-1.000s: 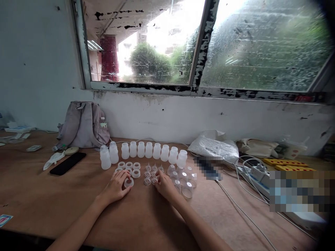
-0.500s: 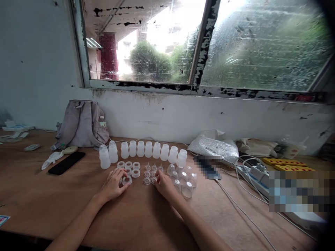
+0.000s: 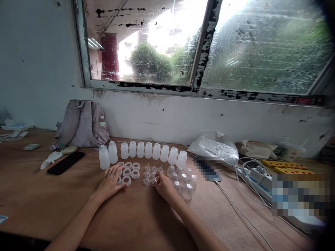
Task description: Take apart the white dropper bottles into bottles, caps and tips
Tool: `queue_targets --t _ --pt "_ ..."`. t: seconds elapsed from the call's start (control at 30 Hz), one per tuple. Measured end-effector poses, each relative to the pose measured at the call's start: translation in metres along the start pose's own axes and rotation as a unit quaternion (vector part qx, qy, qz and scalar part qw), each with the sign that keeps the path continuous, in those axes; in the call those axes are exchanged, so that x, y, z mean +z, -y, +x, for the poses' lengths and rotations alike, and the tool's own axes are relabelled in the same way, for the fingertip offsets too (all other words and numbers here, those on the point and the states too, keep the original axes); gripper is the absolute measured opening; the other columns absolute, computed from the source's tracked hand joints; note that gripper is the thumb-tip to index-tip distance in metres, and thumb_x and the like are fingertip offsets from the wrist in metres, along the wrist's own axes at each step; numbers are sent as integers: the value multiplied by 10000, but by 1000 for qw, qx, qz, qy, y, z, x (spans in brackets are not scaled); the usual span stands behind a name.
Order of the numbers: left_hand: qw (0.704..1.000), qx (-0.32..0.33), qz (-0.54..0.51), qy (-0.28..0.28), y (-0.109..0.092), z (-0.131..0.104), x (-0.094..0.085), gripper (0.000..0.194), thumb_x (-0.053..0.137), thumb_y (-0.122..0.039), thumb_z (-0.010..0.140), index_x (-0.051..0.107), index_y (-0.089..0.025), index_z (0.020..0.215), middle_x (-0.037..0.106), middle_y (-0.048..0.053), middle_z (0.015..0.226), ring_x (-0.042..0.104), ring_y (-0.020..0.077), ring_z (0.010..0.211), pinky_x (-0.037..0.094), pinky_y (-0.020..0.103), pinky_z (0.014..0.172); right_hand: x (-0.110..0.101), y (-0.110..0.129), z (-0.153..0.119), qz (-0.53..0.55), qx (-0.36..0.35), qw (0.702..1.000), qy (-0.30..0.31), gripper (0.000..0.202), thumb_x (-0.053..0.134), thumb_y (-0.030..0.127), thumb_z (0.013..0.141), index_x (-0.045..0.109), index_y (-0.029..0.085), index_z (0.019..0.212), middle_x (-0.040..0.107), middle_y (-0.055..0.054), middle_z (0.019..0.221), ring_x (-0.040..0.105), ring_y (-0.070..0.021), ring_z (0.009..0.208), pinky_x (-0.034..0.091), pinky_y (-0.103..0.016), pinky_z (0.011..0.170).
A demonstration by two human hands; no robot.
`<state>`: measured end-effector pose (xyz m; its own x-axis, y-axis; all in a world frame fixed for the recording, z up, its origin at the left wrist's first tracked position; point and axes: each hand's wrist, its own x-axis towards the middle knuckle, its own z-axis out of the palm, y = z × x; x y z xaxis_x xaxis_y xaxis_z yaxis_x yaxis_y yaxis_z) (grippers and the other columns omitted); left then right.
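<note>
My left hand (image 3: 111, 181) rests with fingers spread over the left side of a group of clear rings (image 3: 135, 174). My right hand (image 3: 162, 183) is at the right side of several small clear nipples (image 3: 147, 182), its fingers curled down among them; whether it grips one is hidden. Right beside that hand, transparent domed caps (image 3: 186, 192) are grouped. Behind these parts, frosted white bottles (image 3: 148, 150) stand upright in a curved row. At the row's left end, two bottles (image 3: 104, 158) have clear tops on them.
A black phone (image 3: 66, 163) and a grey backpack (image 3: 81, 123) are at the left. On the right lie a silvery plastic bag (image 3: 214, 148), a blurred phone with a cable, yellow blocks (image 3: 293, 169) and a power strip (image 3: 256, 181). A wall and window rise behind the table.
My left hand has shifted slightly left, and its fingers have spread away from the front ring. My right hand is almost unmoved.
</note>
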<state>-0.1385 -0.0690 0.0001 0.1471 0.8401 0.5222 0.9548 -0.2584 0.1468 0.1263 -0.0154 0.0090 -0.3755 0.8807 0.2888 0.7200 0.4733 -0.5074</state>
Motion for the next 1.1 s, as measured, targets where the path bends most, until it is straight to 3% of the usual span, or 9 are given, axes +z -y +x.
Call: queue_targets --t 0.3,0.4,0.57,0.67,0.77,0.87,0.97,1.03,1.1 --pt "1000 -3 -8 11 -4 -2 -11 561 477 -478 734 325 -280 1237 357 62 1283 345 253 1148 281 416 921 0 0 1 -12 -10 1000 -3 216 466 140 703 476 173 916 575 -30 717 536 -154 690 353 -231 626" --pt "999 -9 -6 -45 -7 3 -18 457 456 -433 762 392 -257 1179 409 71 1232 400 241 1101 312 393 896 -1 0 1 -15 -5 1000 -2 215 460 138 702 472 174 914 575 -32 728 535 -158 708 357 -234 633" --pt "983 -16 23 -181 -4 48 -53 363 415 -326 797 422 -185 1131 454 95 1188 393 219 1113 272 360 939 -1 4 -1 -4 -15 1000 -22 206 438 136 708 470 169 909 577 -36 735 533 -161 708 366 -243 640" --pt "965 -95 94 -225 9 86 -68 392 434 -336 773 462 -148 1116 439 143 1201 344 278 1140 182 451 961 -1 5 -1 12 -23 999 -47 198 431 140 713 474 169 904 575 -37 736 535 -155 692 377 -243 638" --pt "957 -182 139 -178 27 111 -66 363 510 -373 701 575 -108 941 463 202 1152 294 351 1144 75 563 933 -1 4 0 20 -26 997 -68 184 425 145 717 480 169 890 570 -35 715 536 -154 663 387 -247 623" --pt "961 -194 154 -120 37 120 -61 264 555 -356 653 619 -121 753 521 204 1055 312 353 1116 61 574 925 -3 4 2 34 -32 995 -93 166 422 145 723 489 170 874 562 -30 694 531 -152 647 393 -250 609" --pt "956 -195 148 -162 27 118 -70 219 579 -355 636 608 -141 676 511 189 1080 320 342 1116 69 571 930 -10 10 1 60 -49 987 -140 147 399 144 746 495 168 856 552 -36 701 522 -148 646 400 -253 605" --pt "951 -178 106 -228 8 115 -83 221 593 -368 631 592 -155 690 494 165 1121 309 333 1139 82 562 944 -15 16 -1 84 -69 980 -168 149 379 152 772 494 168 867 544 -43 734 518 -143 654 410 -255 614" --pt "950 -121 0 -289 -17 110 -95 262 602 -381 635 570 -167 783 491 130 1144 327 304 1149 164 507 964 -21 24 -5 108 -95 973 -183 184 379 180 795 477 171 951 536 -54 800 518 -139 666 424 -261 623"
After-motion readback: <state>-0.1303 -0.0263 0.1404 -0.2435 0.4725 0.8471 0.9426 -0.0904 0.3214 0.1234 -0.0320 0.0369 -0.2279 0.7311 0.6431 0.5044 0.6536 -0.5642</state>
